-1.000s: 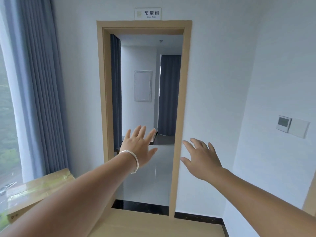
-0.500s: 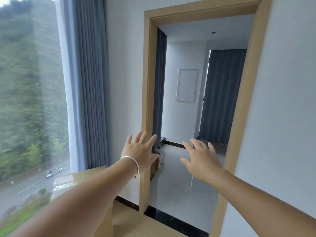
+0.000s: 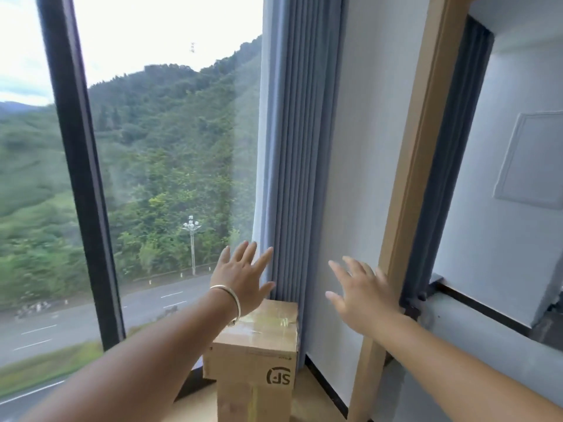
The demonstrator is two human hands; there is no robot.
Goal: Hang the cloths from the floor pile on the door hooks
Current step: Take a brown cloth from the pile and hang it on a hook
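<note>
Cloths are nowhere to be seen in the head view — no floor pile, no door hooks, no door leaf either, so where the task's things lie cannot be told from here. Both hands are stretched out ahead with fingers spread and straight, holding nothing: the left hand (image 3: 243, 278), with a bangle (image 3: 228, 303) at the wrist, is raised in front of the window (image 3: 152, 147) and the grey-blue curtain (image 3: 292, 147), and the right hand (image 3: 362, 296) is raised before the white wall, just left of the wooden door frame (image 3: 417, 147). Below the left hand two taped cardboard boxes (image 3: 256, 354) stand stacked near the curtain's foot. Through the opening at far right a further room shows, with a pale wall panel (image 3: 533, 159). Judged by this, nothing of the task is done yet — no cloth is in hand and none is seen hung. What is left looks like all of it: finding the pile, picking up a cloth, reaching the hooks, and repeating for each piece. The gaze is on the window corner, so the person probably needs to turn first.
</note>
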